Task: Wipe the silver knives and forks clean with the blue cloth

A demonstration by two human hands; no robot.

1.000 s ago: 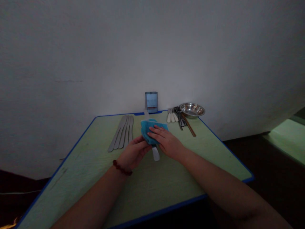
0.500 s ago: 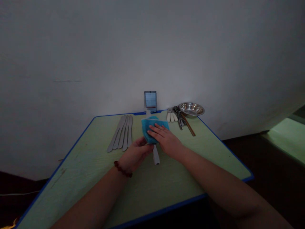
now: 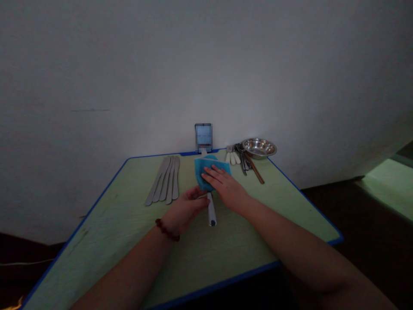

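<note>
A blue cloth (image 3: 200, 172) is folded over the middle of a long utensil with a pale handle (image 3: 211, 213). The handle points toward me, and a light tip shows beyond the cloth's far side; the cloth hides the rest, so its kind is unclear. My left hand (image 3: 187, 206), with a dark red bead bracelet at the wrist, pinches the handle just below the cloth. On top of the cloth rests my right hand (image 3: 226, 185), its fingers stretched out and pressing flat.
Several metal table knives (image 3: 166, 181) lie fanned at left. White-handled forks (image 3: 232, 157), dark metal cutlery (image 3: 242, 159) and wooden chopsticks (image 3: 256, 170) lie at right beside a steel bowl (image 3: 260, 148). A blurred-screen device (image 3: 204, 137) leans on the wall behind the blue-edged table (image 3: 97, 241).
The cloth and my right hand have shifted slightly right. The utensil's handle has turned a little, and more of it shows below the cloth. My left hand stays at the handle.
</note>
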